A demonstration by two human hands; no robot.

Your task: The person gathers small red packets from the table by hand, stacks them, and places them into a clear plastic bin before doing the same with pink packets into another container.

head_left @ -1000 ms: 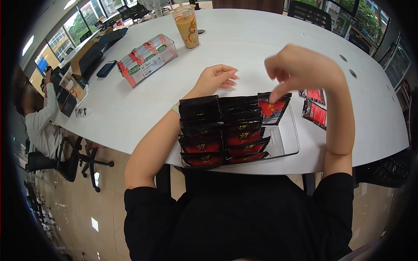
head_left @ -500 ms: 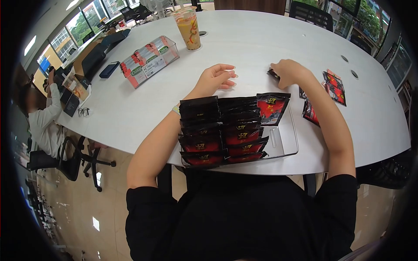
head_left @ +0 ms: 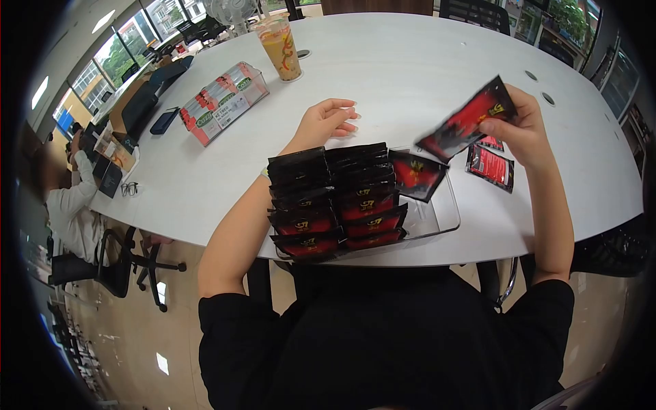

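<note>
My right hand [head_left: 525, 131] pinches a black and red coffee sachet [head_left: 468, 121] between thumb and fingers, held tilted above the table. Below it stands a clear plastic tray [head_left: 447, 222] with two packed columns of upright coffee sachets [head_left: 311, 198]. A single coffee sachet [head_left: 417, 178] leans in the tray's right part. My left hand [head_left: 324, 124] rests behind the tray, fingers loosely bent and apart, with nothing in it. Just under my right hand, a loose coffee sachet [head_left: 490, 169] lies on the table, and another is partly hidden behind the hand.
On the white table [head_left: 383, 55] stand a clear box of red and white packs [head_left: 225, 102] and a tall cup of drink [head_left: 280, 51]. A dark phone-like object [head_left: 164, 121] and glasses [head_left: 129, 188] lie left. A person in a white shirt [head_left: 68, 198] sits beyond.
My right hand has lifted a coffee sachet off the table and brought it nearer the tray. The sachet in the right part leans more. My left hand has hardly moved.
</note>
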